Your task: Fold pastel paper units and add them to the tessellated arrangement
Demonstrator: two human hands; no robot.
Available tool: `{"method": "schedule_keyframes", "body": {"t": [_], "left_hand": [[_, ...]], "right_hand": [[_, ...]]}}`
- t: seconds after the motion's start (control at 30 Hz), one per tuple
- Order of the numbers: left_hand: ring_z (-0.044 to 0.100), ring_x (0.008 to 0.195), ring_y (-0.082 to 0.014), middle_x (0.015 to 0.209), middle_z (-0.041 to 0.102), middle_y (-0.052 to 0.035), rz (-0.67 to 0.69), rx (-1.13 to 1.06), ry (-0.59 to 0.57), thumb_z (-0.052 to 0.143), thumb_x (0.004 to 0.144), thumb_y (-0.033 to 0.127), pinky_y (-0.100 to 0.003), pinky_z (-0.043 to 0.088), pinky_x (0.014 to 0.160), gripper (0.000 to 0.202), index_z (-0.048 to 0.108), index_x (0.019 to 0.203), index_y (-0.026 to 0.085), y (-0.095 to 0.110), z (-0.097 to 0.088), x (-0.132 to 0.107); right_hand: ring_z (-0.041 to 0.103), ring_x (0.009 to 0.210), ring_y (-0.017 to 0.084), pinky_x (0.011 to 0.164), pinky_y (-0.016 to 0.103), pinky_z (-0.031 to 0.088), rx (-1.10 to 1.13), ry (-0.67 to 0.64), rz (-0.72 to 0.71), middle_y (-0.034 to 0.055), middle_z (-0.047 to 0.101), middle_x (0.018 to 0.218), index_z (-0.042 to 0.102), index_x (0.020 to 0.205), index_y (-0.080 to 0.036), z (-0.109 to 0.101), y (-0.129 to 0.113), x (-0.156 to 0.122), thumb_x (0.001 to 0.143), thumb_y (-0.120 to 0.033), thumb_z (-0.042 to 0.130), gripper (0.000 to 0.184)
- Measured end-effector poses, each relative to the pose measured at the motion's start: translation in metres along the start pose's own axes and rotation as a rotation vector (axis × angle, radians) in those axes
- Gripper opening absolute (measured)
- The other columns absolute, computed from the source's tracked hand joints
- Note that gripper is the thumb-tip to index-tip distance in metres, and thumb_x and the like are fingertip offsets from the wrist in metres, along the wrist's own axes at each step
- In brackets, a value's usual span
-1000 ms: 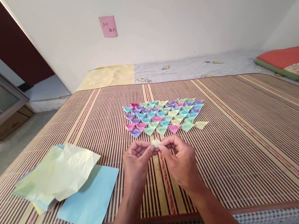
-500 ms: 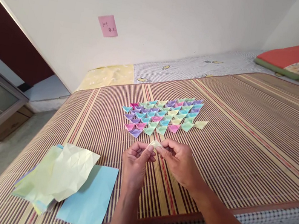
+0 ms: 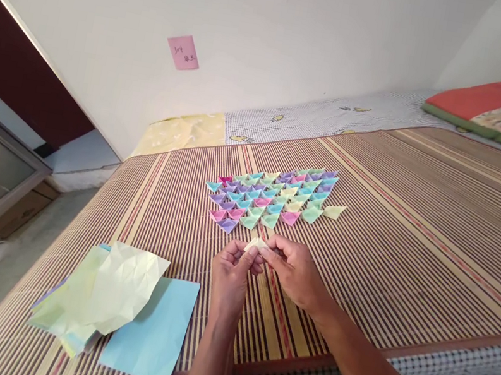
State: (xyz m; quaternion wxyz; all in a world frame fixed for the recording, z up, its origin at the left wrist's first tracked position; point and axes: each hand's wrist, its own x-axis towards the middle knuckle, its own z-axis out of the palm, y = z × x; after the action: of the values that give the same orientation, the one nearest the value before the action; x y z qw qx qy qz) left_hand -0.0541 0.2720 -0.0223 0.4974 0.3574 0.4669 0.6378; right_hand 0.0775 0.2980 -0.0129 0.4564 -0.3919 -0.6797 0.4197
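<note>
Between my two hands I hold a small pale yellow folded paper piece, above the striped bamboo mat. My left hand pinches its near left side with thumb and fingers. My right hand grips its right side between thumb and forefinger. Part of the paper is hidden by the fingertips. Just beyond my hands, rows of small folded paper boats in pink, purple, blue, green and yellow lie packed together. One pale yellow boat sits at the right end of this group.
To the left of my hands, a creased pale yellow sheet lies over other coloured papers and a blue sheet. The mat covers the bed. A folded red and floral quilt rests at the back right. A pink note hangs on the wall.
Both hands keep their pinch on the folded paper, with only slight finger movement. The whole view has shifted a little.
</note>
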Motion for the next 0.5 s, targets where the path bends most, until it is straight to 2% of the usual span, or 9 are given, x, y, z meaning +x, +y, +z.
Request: {"method": "schedule_keyframes", "body": {"t": [0.13, 0.23, 0.37, 0.5], "left_hand": [[0.058, 0.056, -0.0104, 0.062, 0.066, -0.0003, 0.018, 0.031, 0.012, 0.08, 0.077, 0.037, -0.022, 0.047, 0.058, 0.027, 0.066, 0.071, 0.015, 0.0, 0.0, 0.001], [0.06, 0.058, -0.0112, 0.068, 0.068, -0.0017, 0.001, 0.065, -0.009, 0.077, 0.082, 0.042, -0.023, 0.049, 0.06, 0.029, 0.068, 0.079, 0.015, 0.004, -0.004, 0.004], [0.064, 0.067, -0.0109, 0.082, 0.069, -0.0004, 0.032, 0.054, -0.003, 0.078, 0.082, 0.041, -0.022, 0.051, 0.063, 0.026, 0.07, 0.091, 0.017, 0.023, -0.013, 0.006], [0.068, 0.074, -0.0123, 0.083, 0.07, -0.0003, 0.034, 0.04, -0.102, 0.083, 0.078, 0.032, -0.022, 0.053, 0.068, 0.021, 0.07, 0.086, 0.018, 0.044, -0.02, 0.0]], "right_hand": [[0.053, 0.064, 0.014, 0.062, 0.026, 0.039, -0.018, 0.012, -0.005, -0.0009, 0.061, 0.067, 0.064, 0.073, -0.017, 0.001, 0.003, 0.0, 0.099, -0.032, 0.055, 0.03], [0.052, 0.064, 0.015, 0.061, 0.026, 0.038, -0.088, 0.005, -0.024, -0.0015, 0.058, 0.066, 0.062, 0.074, -0.018, -0.001, 0.007, 0.001, 0.1, -0.03, 0.051, 0.03], [0.052, 0.066, 0.015, 0.062, 0.027, 0.036, -0.184, -0.039, -0.083, -0.002, 0.055, 0.068, 0.059, 0.076, -0.019, -0.007, -0.003, 0.0, 0.103, -0.028, 0.049, 0.03], [0.053, 0.069, 0.015, 0.064, 0.027, 0.038, -0.21, -0.075, -0.149, -0.0017, 0.057, 0.073, 0.061, 0.079, -0.019, -0.007, -0.024, 0.001, 0.104, -0.029, 0.05, 0.029]]}}
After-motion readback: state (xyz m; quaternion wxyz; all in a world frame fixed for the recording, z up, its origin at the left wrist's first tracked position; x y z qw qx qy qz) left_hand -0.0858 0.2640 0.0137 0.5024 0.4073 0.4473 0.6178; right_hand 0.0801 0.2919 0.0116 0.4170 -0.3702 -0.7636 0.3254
